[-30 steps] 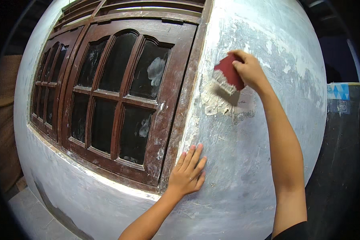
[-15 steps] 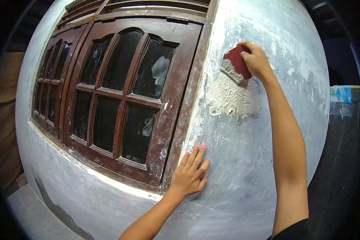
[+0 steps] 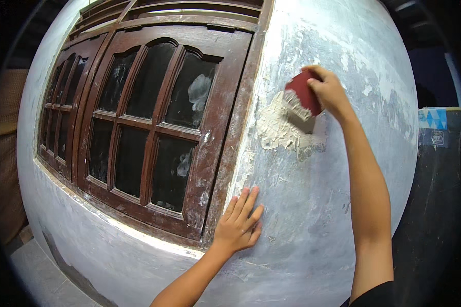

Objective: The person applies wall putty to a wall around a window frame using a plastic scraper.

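My right hand (image 3: 331, 93) grips a dark red, flat putty scraper (image 3: 303, 93), its lower edge coated with pale putty. That edge hangs over a rough, ridged patch of wet-looking putty (image 3: 277, 127) on the grey wall (image 3: 312, 215); whether it touches the wall I cannot tell. Lower down, my left hand (image 3: 238, 225) rests flat against the wall beside the window frame, fingers stretched upward and holding nothing.
A brown wooden window (image 3: 153, 123) with dark panes and whitish smears fills the left. Slatted wood (image 3: 189, 13) runs above it. At the right stands a dark container (image 3: 435, 179) with a blue-and-white label. Grey floor tiles (image 3: 36, 266) show at lower left.
The scraper and my right hand have come down slightly over the putty patch, and a shadow lies beneath the blade. My left hand stays on the wall. The view has shifted a little.
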